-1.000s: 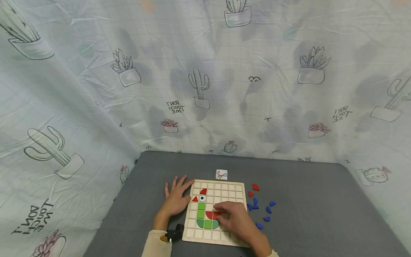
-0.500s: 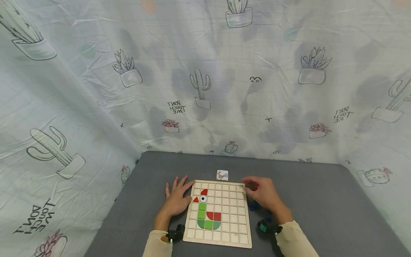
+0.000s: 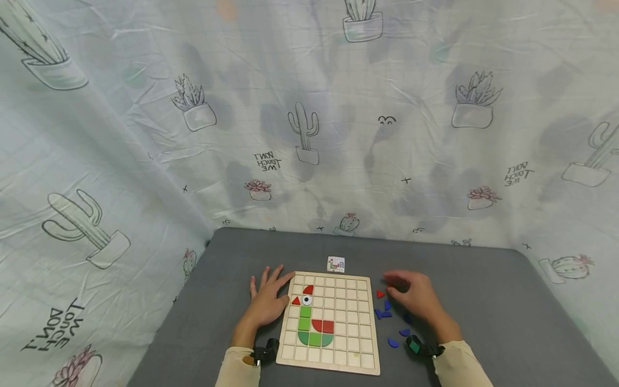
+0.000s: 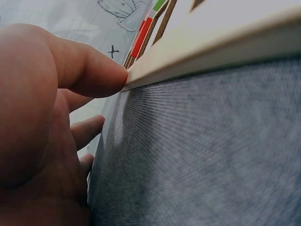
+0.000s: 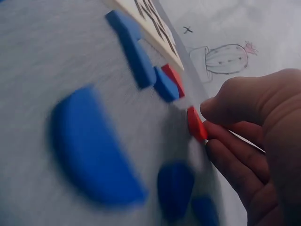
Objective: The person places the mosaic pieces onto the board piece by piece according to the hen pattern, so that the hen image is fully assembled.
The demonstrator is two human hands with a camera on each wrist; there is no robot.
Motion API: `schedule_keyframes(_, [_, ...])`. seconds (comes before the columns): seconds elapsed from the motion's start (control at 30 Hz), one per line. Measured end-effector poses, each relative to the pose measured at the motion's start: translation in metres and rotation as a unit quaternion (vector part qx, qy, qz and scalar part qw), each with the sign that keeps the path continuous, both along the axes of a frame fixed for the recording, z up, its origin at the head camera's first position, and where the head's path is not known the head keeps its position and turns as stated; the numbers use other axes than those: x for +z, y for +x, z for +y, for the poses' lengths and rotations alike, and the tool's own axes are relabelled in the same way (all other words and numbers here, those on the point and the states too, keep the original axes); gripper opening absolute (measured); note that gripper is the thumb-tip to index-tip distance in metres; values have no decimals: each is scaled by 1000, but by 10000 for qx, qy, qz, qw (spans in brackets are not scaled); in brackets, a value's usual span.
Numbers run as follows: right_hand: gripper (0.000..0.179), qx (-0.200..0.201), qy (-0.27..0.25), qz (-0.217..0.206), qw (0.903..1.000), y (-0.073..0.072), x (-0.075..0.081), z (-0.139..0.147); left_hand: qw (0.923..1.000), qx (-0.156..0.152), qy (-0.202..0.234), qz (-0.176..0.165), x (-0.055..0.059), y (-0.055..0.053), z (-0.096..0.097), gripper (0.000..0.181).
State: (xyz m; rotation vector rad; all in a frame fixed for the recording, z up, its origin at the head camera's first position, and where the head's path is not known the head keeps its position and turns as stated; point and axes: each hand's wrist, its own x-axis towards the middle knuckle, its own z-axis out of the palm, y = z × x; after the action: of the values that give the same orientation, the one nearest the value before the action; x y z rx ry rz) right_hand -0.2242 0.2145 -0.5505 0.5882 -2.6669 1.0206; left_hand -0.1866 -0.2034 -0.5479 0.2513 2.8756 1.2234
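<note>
Left hand [image 3: 265, 303]: spread fingers wide and straight along left side of board [image 3: 356, 356], touched its far left corner with a fingertip and its left edge with thumb
Right hand [image 3: 418, 295]: was right of board, near its far right corner, bent fingers toward thumb with a narrow gap, met red piece [image 5: 196, 125] at the fingertips; could not tell whether gripping or only touching
Red piece: was right of board, farther out than loose triangle [image 3: 380, 294], hidden in head view
Loose triangle: lay red and just off board's right edge, between board and right hand
Blue pieces [image 3: 393, 342]: lay scattered right of board, nearer and farther from its edge
Green squares [image 3: 304, 324]: sat in left part of board, two in a column, one in the row nearer the person between dark green quarters [image 3: 327, 339]
Eye tile [image 3: 307, 300]: sat on board just beyond the column, with red quarter [image 3: 308, 289] beyond and set triangle [image 3: 296, 300] to its left
Red square [image 3: 328, 327]: sat on board beside a rounded red tile [image 3: 317, 325], right of the column
Card [image 3: 336, 264]: lay just beyond board's far edge
Curtain [image 3: 358, 161]: hung well beyond board, bore cactus drawings
</note>
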Motion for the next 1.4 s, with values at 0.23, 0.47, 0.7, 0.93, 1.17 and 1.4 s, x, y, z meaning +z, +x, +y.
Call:
schedule_keyframes(0.23, [37, -317, 107, -143, 9993, 21, 2, 15, 10000, -10, -28, 21, 0, -1, 0, 63])
schedule_keyframes(0.47, [37, -490, 185, -327, 9981, 23, 5, 11, 10000, 15, -37, 4, 0, 0, -2, 63])
schedule_keyframes(0.7, [37, -317, 88, -208, 9992, 16, 2, 1, 10000, 36, -42, -15, 1, 1, -1, 63])
schedule_keyframes(0.93, [35, -468, -18, -263, 9986, 15, 0, -1, 10000, 26, -76, 5, 1, 1, 1, 63])
schedule_keyframes(1.17, [32, -432, -204, -442, 9979, 28, 11, -7, 10000, -18, -15, 51, 2, 1, 1, 63])
schedule_keyframes(1.4, [32, -94, -471, -708, 9963, 48, 27, -25, 9999, -14, 7, 108, 1, 1, 2, 62])
